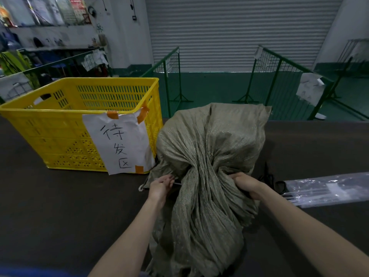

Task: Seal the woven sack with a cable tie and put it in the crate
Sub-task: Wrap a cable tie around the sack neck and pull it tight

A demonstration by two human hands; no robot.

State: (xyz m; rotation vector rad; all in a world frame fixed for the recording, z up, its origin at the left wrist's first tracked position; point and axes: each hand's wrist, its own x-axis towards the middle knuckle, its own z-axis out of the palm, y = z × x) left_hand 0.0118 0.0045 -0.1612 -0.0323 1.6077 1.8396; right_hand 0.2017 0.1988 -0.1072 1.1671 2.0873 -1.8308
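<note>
A grey-green woven sack (207,140) lies on the dark table (60,206), its neck gathered and twisted at the middle, with the loose mouth spreading toward me. My left hand (160,185) is at the left side of the neck, fingers pinched on a thin pale cable tie (176,183). My right hand (246,183) is closed on the right side of the neck. The tie's path around the neck is hidden by folds. A yellow slatted crate (60,124) with a taped paper sign stands to the left of the sack.
A clear plastic bag of cable ties (327,189) lies on the table at the right, with black scissors (268,176) just beside my right hand. Green mesh barriers (171,62) and a shutter door stand beyond the table's far edge.
</note>
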